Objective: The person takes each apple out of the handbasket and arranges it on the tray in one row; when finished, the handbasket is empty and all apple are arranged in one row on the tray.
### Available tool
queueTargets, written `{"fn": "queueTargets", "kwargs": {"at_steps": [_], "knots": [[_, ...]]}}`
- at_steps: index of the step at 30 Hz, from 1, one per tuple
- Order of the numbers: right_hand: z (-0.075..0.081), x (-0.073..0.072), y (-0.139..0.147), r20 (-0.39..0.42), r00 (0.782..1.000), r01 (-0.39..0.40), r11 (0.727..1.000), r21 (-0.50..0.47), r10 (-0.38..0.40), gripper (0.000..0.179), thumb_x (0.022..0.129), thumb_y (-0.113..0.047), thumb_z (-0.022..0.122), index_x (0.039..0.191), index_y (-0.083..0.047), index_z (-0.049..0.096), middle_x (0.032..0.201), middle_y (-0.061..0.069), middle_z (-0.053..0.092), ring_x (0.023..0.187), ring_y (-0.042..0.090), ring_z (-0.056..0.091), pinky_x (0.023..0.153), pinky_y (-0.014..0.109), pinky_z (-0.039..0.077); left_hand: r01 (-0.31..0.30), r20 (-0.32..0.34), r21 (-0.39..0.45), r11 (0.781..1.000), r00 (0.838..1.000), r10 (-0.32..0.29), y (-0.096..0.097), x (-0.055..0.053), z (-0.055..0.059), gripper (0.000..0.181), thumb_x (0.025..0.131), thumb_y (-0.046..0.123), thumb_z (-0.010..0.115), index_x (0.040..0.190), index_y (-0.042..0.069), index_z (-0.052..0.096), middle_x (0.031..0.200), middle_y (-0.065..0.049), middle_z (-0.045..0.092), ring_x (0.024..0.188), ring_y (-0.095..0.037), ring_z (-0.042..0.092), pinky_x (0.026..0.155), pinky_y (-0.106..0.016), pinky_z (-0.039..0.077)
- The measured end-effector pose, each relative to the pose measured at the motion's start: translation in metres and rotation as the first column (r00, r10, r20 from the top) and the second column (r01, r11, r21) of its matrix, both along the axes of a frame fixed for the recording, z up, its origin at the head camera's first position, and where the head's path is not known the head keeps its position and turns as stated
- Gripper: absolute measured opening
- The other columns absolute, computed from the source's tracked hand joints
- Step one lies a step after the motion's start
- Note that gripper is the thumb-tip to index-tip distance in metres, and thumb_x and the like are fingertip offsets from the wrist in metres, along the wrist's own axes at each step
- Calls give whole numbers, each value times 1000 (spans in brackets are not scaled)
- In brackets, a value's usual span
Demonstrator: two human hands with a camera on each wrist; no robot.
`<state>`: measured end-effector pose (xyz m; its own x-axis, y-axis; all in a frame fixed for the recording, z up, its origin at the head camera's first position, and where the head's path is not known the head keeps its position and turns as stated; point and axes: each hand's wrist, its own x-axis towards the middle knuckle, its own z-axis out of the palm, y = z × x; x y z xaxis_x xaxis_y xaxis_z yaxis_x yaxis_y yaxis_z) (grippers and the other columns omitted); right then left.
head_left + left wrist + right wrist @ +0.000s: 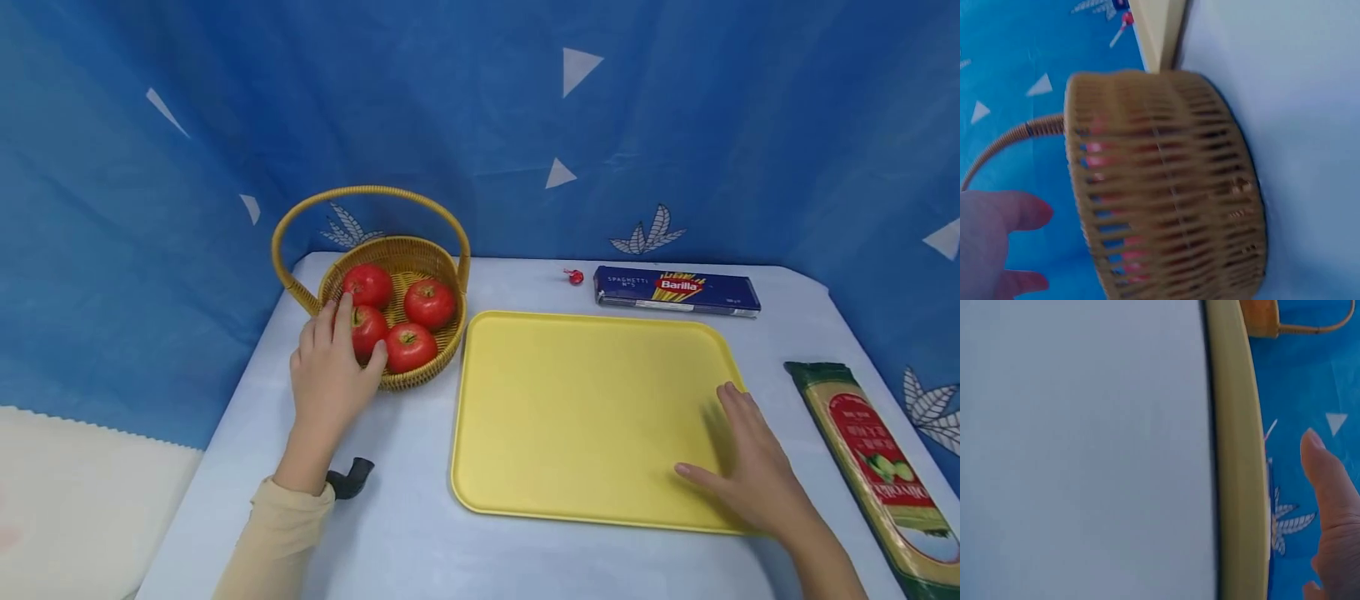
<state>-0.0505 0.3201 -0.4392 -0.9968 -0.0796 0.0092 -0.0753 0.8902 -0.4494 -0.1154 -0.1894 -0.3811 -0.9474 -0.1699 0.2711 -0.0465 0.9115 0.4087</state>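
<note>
Several red tomatoes (430, 303) lie in a round wicker basket (408, 382) with a tall arched handle, at the back left of the table. My left hand (333, 358) is over the basket's near left rim, fingers extended towards the leftmost tomatoes and thumb spread apart. In the left wrist view the thumb and a finger show beyond the woven wall, with nothing visible between them. A yellow tray (592, 417) lies right of the basket. Above its right edge is my right hand (757, 475), thumb and fingers apart, holding nothing; whether it touches the tray, I cannot tell.
Behind the tray lie a blue Barilla spaghetti box (677, 292) and a small red-wrapped lollipop (574, 276). A long green-and-red noodle packet (877, 467) lies at the right. Beside my left wrist sits a black pipe-shaped object (352, 479), partly hidden by the sleeve.
</note>
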Motion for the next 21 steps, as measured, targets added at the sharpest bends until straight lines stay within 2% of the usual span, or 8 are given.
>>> {"fn": "queueTargets", "kwargs": {"at_steps": [6,12,17,21], "knots": [[-15,11,21,43,999,-31,1000,2,31,137,66,-57,86,159,-7,-1,165,23,-4,151,45,-11,117,65,-8,-8,105,59,998,994,2,-10,-9,-3,87,88,34,67,157,8,22,153,-25,34,138,-48,29,104,-70,28],[-25,19,36,73,996,-47,999,3,46,143,64,-55,88,159,-7,-7,164,24,-9,150,44,-16,117,57,-18,-27,171,55,998,985,18,-15,-20,-8,88,87,34,69,155,3,23,152,-27,33,139,-47,26,105,-68,27],[-33,20,44,100,995,-20,1000,14,18,146,63,-55,88,158,-7,-12,163,24,-13,150,45,-18,116,60,-18,-35,200,41,999,979,26,-18,-26,-12,86,87,35,68,152,-3,26,149,-29,36,137,-47,26,106,-66,24],[-36,20,48,130,992,4,1000,10,-5,147,63,-56,88,157,-6,-15,163,24,-16,149,45,-19,114,64,-15,-44,229,24,999,973,37,-19,-29,-10,86,88,37,68,150,-5,28,145,-30,39,134,-47,26,105,-65,23]]}}
